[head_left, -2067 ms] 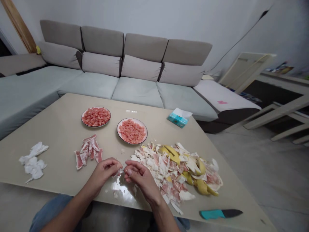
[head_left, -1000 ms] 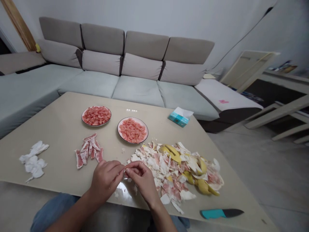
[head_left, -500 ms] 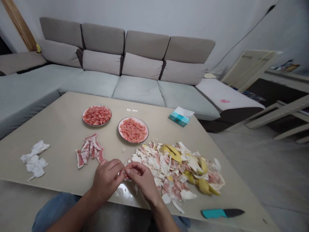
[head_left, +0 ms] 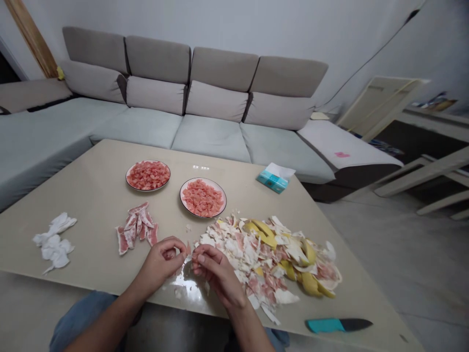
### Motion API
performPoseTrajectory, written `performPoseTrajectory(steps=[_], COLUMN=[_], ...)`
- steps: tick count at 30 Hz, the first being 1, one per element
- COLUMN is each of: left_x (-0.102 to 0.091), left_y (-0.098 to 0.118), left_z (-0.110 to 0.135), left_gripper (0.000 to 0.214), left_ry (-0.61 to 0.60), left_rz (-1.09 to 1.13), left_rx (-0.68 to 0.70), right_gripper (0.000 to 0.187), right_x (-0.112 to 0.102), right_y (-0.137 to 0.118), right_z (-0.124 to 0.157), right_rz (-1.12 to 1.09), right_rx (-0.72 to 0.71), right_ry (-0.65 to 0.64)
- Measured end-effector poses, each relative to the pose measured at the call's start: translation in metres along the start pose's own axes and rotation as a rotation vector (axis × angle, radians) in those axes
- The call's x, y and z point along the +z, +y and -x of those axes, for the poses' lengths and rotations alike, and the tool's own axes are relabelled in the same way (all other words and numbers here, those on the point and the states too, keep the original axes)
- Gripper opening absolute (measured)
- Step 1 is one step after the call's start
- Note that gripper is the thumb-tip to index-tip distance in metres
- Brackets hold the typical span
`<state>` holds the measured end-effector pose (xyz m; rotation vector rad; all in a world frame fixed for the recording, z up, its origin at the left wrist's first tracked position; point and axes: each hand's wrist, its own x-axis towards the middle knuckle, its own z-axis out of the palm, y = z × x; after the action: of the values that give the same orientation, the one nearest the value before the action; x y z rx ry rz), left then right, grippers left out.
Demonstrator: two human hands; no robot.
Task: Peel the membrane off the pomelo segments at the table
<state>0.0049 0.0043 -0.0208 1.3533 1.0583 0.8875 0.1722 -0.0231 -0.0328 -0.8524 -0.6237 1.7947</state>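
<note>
Left hand: the left hand (head_left: 163, 261) is curled just above the near edge of the table, thumb and fingertips pinched on a small pink piece of fruit (head_left: 188, 250)
Right hand: the right hand (head_left: 212, 269) meets it fingertip to fingertip and pinches the same piece from the other side; the two hands are together, with the piece between them
Piece of fruit: small, pink and white, held just off the table top between the two hands; how much skin is on it is too small to tell
Under the hands: white scraps (head_left: 179, 292) lie scattered on the glossy table (head_left: 91, 195)
Peel heap: a broad heap of peel (head_left: 267, 254), white, pink and yellow, lies just right of the right hand and touches its far side
Segments: a row of pink segments (head_left: 136, 233) lies on the table beyond the left hand, near it but apart
Plates: two plates of pink flesh stand farther back, the left plate (head_left: 148, 175) and the right plate (head_left: 202, 197), side by side and not touching
Tissues: crumpled white tissues (head_left: 53, 241) at the far left of the table; a teal tissue pack (head_left: 274, 178) at the back right
Knife: a knife (head_left: 339, 325) with a teal handle lies at the near right edge, well apart from the hands
Behind: a grey sofa (head_left: 190, 98) runs along the far side of the table
</note>
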Motion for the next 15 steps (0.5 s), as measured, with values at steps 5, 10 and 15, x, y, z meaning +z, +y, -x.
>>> performPoseTrajectory(steps=[5,10,15], left_x=[-0.0018,-0.0021,0.0009], left_y=[-0.0023,-0.0004,-0.0023], left_z=[0.001,0.002,0.0033], left_gripper=[0.023,0.028,0.029], left_ry=[0.008,-0.043,-0.185], left_rz=[0.178,0.222,0.18], left_rx=[-0.156,-0.161,-0.196], right_gripper=[0.017,0.022,0.033], right_x=[-0.0032,-0.0038,-0.0007], right_y=[-0.0041,-0.0033,0.0038], right_z=[0.0004,-0.0009,-0.002], right_rz=[-0.11,-0.048,0.154], right_rx=[0.002,0.012,0.018], right_ry=[-0.03,-0.038,-0.037])
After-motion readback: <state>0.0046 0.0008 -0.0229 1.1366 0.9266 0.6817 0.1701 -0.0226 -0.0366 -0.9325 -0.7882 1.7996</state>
